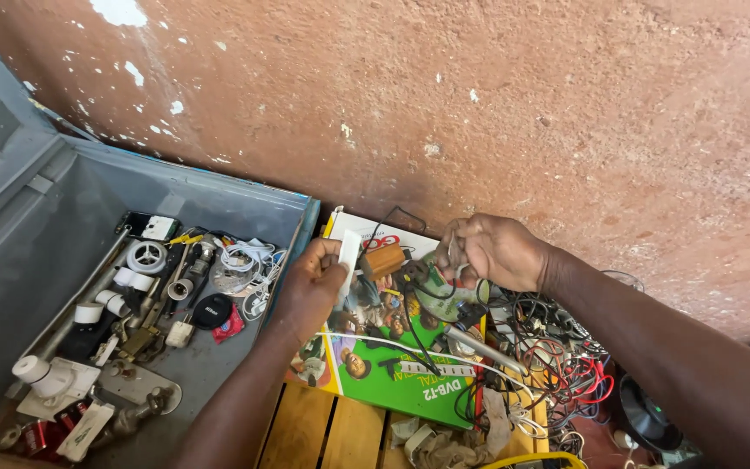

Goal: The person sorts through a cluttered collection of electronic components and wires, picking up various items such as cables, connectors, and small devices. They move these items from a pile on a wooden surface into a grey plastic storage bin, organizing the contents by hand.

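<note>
Apparently both hands grip: left hand (pixel 312 280) white piece (pixel 349 254), right hand (pixel 490 250) thin wires (pixel 444 276).

Bin (pixel 45 226): grey metal, open, at left; floor strewn with tape rolls (pixel 145 257), white cable (pixel 249 256), black cap (pixel 212 310), white fittings (pixel 49 382).
Crate (pixel 323 430): wooden slats, just right of bin.
Box (pixel 401 382): green, flat on crate.
Wires (pixel 557 356): tangled, right of box.
</note>
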